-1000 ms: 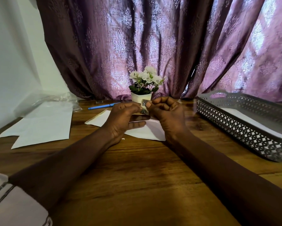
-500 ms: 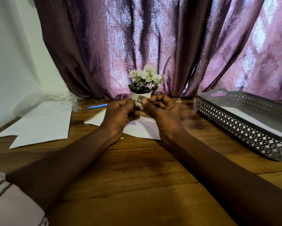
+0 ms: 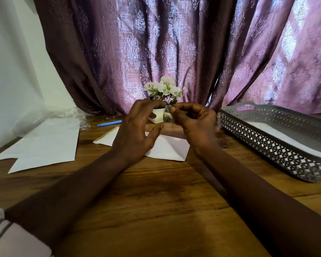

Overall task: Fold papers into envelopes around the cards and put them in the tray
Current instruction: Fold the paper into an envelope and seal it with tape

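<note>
My right hand (image 3: 195, 125) pinches a small, shiny roll-like item (image 3: 168, 117), blurred, raised above the table in front of the flower pot. My left hand (image 3: 135, 132) is beside it with the thumb spread away and the fingers reaching toward the item's top; whether they touch it is unclear. Under both hands a white folded paper envelope (image 3: 167, 148) lies on the wooden table, with a beige edge (image 3: 107, 135) showing at its left corner. The grey perforated tray (image 3: 267, 143) stands to the right and holds white paper (image 3: 285, 140).
Several white paper sheets (image 3: 44, 145) lie at the left, with clear plastic wrap (image 3: 63, 115) behind them. A blue pen (image 3: 109, 123) and a white pot of white flowers (image 3: 163, 89) stand at the back, before a purple curtain. Bare table lies in front.
Both hands have risen with the small item. My left hand has let go of its pinch and spread its thumb; my right hand keeps holding the item.
</note>
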The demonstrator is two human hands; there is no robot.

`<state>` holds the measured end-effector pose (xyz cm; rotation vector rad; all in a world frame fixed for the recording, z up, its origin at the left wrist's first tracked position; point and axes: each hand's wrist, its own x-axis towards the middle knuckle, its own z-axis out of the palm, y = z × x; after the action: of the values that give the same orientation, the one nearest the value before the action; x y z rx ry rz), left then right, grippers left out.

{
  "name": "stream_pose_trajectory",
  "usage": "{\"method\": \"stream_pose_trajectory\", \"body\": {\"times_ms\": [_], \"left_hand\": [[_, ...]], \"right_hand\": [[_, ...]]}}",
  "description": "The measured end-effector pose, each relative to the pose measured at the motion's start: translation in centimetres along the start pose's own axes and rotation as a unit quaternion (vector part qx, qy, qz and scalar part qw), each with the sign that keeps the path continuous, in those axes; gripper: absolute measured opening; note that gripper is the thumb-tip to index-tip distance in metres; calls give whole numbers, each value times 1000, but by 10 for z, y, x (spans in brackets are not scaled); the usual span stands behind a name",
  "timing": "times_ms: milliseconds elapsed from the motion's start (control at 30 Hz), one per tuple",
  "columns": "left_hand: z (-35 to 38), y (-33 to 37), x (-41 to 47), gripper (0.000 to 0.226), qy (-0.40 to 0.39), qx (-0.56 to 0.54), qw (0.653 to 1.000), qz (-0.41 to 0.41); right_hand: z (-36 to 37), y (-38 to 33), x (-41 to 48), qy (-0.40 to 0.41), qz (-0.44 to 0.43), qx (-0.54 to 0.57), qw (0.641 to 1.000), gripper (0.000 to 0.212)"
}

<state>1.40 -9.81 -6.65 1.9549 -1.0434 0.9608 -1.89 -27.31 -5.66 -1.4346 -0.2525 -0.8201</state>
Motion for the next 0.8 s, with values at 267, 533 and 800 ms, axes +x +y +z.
{"method": "stream_pose_trajectory", "body": {"times_ms": [267, 533, 800], "left_hand": [[-5, -8, 3, 12, 4, 12, 999, 43], [-10, -10, 3, 9, 15, 56, 994, 91], [-12, -5, 4, 11, 44, 16, 997, 68]], "right_hand": [[1, -2, -1, -55, -83, -99, 990, 7], [0, 0, 2, -69, -76, -86, 991, 9], [-1, -3, 0, -71, -59, -71, 993, 6]]}}
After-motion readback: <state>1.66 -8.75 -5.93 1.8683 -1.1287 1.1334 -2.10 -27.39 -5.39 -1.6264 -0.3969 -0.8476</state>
